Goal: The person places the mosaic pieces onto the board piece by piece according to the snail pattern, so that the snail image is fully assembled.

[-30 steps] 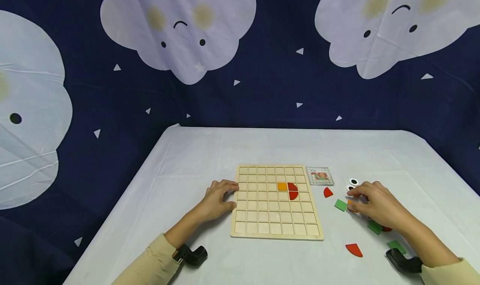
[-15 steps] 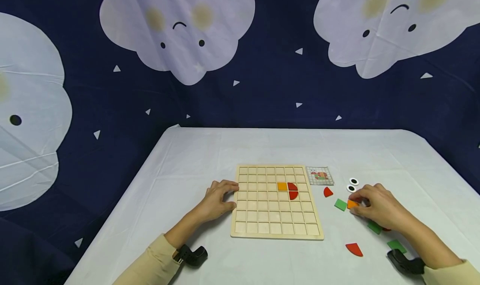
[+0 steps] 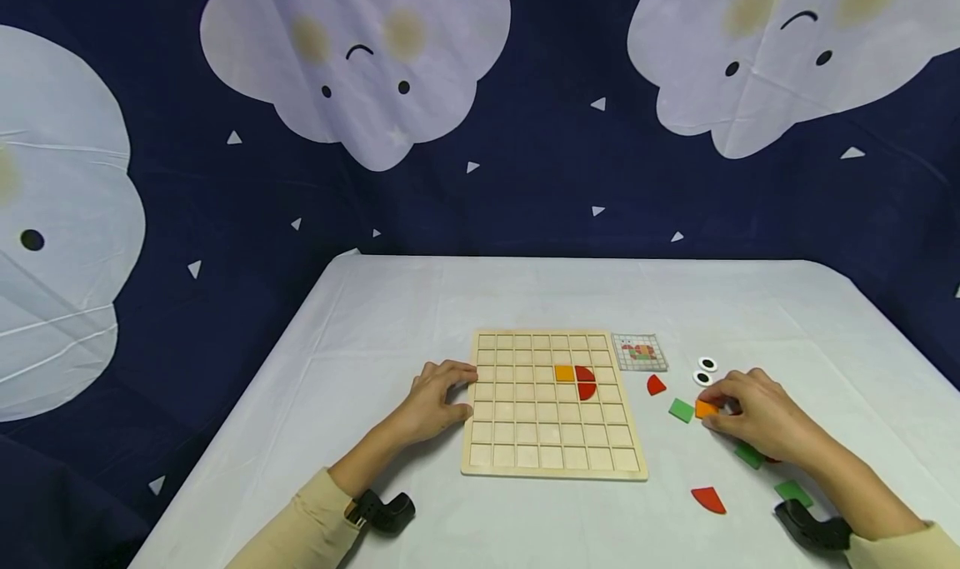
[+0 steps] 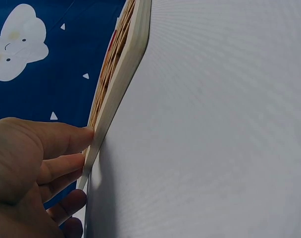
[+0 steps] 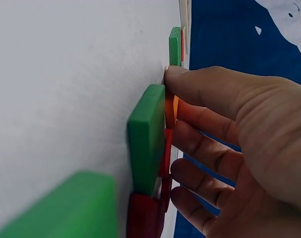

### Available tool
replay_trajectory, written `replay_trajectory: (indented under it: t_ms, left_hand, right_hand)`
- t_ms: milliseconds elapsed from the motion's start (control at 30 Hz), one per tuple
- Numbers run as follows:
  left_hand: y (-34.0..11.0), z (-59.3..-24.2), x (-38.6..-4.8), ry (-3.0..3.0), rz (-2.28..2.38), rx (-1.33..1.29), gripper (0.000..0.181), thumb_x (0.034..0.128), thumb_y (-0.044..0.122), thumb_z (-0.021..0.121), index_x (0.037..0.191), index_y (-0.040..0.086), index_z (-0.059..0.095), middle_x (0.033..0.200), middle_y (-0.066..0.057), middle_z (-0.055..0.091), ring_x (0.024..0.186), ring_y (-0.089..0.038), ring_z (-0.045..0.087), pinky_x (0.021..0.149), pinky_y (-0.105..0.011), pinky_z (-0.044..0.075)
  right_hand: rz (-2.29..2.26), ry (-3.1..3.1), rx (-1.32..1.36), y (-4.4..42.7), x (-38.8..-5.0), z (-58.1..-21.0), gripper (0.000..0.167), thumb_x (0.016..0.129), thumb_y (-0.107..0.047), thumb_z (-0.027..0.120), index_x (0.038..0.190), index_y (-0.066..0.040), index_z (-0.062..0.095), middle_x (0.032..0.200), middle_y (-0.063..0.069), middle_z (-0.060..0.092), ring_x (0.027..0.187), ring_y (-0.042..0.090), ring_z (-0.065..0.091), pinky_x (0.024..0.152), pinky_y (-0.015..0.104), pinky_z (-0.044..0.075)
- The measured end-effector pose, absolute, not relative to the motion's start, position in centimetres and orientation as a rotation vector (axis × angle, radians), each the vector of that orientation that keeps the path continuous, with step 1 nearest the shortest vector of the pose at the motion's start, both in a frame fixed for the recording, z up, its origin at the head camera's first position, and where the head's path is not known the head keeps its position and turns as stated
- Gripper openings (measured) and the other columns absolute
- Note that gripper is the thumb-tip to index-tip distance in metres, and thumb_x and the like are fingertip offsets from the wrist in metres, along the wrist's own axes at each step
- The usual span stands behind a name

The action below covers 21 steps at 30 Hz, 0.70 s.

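In the head view, a pale wooden grid board (image 3: 527, 411) lies on the table, with one orange square tile (image 3: 564, 373) and two red quarter-round tiles (image 3: 587, 391) set in its cells. My left hand (image 3: 433, 401) touches the board's left edge with thumb and fingertips, as the left wrist view shows along the wooden rim (image 4: 122, 79). To the right of the board, my right hand (image 3: 761, 415) pinches another orange square tile (image 3: 705, 408) between thumb and finger, low at the table. The right wrist view shows this orange tile (image 5: 170, 110) partly hidden by the thumb.
Green tiles (image 3: 681, 411) and red quarter-round tiles (image 3: 708, 500) lie around my right hand, some partly under it. Two white eye discs (image 3: 703, 377) lie just beyond. A small pattern card (image 3: 640, 352) sits at the board's upper right corner.
My right hand has drawn slightly back, uncovering the eye discs and more of the orange tile at its fingertips. My left hand has stayed at the board's edge.
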<state>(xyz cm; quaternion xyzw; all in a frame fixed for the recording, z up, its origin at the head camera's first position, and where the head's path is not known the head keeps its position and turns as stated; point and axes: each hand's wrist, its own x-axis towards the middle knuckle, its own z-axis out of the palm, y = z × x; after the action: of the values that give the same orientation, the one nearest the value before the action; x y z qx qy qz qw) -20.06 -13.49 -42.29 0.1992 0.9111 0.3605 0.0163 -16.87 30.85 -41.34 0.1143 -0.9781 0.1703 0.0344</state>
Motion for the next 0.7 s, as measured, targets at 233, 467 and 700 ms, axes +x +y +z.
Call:
replay_trajectory:
  t_ms: [233, 467, 700]
  left_hand:
    - [-13.51, -42.32, -20.02, 2.837, 1.113, 0.624, 0.043, 0.0774, 0.01, 0.071, 0.12, 0.008, 0.063, 0.131, 0.001, 0.056, 0.106, -0.016, 0.04, 0.084, -0.034, 0.025]
    - [-13.47, -42.36, -20.05, 2.833, 1.115, 0.619, 0.043, 0.0774, 0.01, 0.071, 0.12, 0.008, 0.063, 0.131, 0.002, 0.056, 0.106, -0.015, 0.04, 0.084, -0.034, 0.026]
    - [-13.54, -42.41, -20.11, 2.832, 1.118, 0.618, 0.043, 0.0772, 0.011, 0.071, 0.12, 0.008, 0.063, 0.131, 0.002, 0.055, 0.106, -0.016, 0.04, 0.085, -0.034, 0.026]
  right_hand:
    - [0.523, -3.007, 0.337, 31.03, -16.82, -41.31, 0.021, 0.072, -0.021, 0.076, 0.091, -0.014, 0.072, 0.084, -0.003, 0.059, 0.084, 0.019, 0.041, 0.072, 0.033, 0.026]
    - [0.514, -3.01, 0.325, 31.26, -16.77, -41.41, 0.023, 0.071, -0.022, 0.076, 0.092, -0.014, 0.072, 0.083, -0.004, 0.059, 0.082, 0.018, 0.04, 0.07, 0.032, 0.025]
    - [0.519, -3.002, 0.327, 31.35, -16.81, -41.38, 0.023, 0.072, -0.022, 0.076, 0.093, -0.014, 0.073, 0.084, -0.005, 0.06, 0.082, 0.017, 0.04, 0.069, 0.031, 0.026]
